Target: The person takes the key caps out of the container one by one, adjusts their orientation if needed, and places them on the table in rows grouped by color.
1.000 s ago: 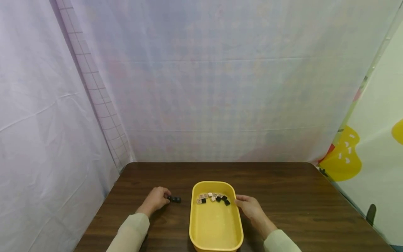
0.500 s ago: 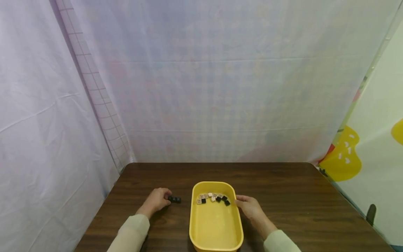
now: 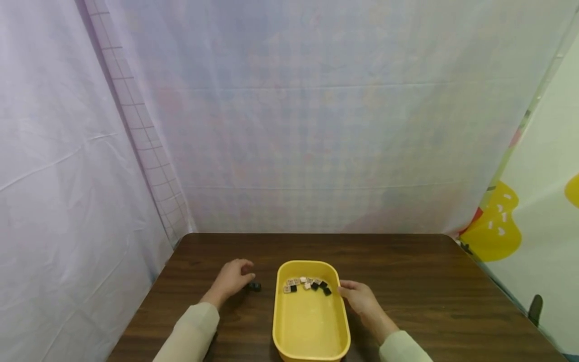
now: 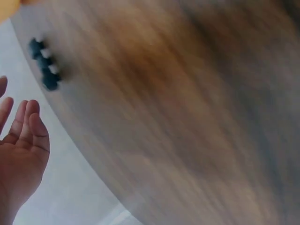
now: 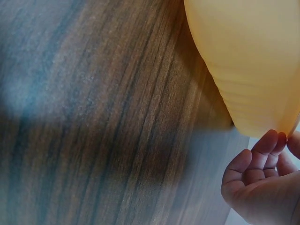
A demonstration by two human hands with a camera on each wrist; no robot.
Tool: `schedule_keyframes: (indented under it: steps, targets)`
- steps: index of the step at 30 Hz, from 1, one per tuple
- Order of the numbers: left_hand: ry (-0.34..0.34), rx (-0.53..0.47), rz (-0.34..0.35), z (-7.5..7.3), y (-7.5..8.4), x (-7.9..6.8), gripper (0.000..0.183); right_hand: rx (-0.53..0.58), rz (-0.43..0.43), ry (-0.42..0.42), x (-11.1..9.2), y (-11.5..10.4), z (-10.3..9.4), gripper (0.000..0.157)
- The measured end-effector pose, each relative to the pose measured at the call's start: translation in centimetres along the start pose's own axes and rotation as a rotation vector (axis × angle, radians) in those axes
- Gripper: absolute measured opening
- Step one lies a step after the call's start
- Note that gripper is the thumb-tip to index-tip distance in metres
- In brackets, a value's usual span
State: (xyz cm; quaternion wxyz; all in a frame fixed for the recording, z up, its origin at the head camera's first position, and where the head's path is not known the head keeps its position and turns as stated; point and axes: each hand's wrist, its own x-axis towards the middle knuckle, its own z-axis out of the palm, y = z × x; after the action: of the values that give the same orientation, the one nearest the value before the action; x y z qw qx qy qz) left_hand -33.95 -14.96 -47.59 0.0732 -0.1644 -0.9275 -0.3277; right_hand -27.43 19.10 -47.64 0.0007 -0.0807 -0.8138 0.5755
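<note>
A row of small black blocks [image 4: 44, 65] lies on the table, blurred in the left wrist view and partly hidden behind the hand in the head view. My left hand [image 3: 232, 279] hovers right beside and over that row with its fingers loosely spread, holding nothing. To the right stands a yellow rectangular bin [image 3: 311, 327]. My right hand [image 3: 359, 296] pinches the bin's right rim, its thumb over the edge and its fingers curled outside the wall. At the bin's far end lie several small tiles [image 3: 315, 286], some black, some white or beige with markings.
The dark wood-grain table [image 3: 407, 281] has rounded far corners. A pale curtain [image 3: 312, 120] hangs behind its back edge, and a white sheet [image 3: 68, 201] hangs along the left side.
My left hand has let go of the row of black blocks and moved up and slightly right, its fingers spreading. The right hand and the bin have stayed put.
</note>
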Motion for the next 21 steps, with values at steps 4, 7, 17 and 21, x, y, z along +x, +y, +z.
schedule_keyframes:
  steps: [4, 7, 17, 21]
  targets:
    - [0.012, -0.048, 0.032, 0.5, 1.6, 0.9, 0.030, -0.006, -0.003, 0.003, 0.1, -0.1, -0.2, 0.037]
    - [0.007, -0.090, 0.046, 0.9, 3.2, 1.5, 0.030, -0.012, -0.006, 0.003, 0.1, -0.1, -0.2, 0.038]
    - [-0.034, -0.149, 0.147, 3.0, 9.0, 2.8, 0.028, 0.001, 0.001, 0.009, 0.0, -0.1, -0.2, 0.037]
    - [-0.129, -0.176, 0.119, 4.3, 10.3, 2.7, 0.031, 0.007, 0.004, 0.001, -0.2, 0.1, 0.0, 0.037]
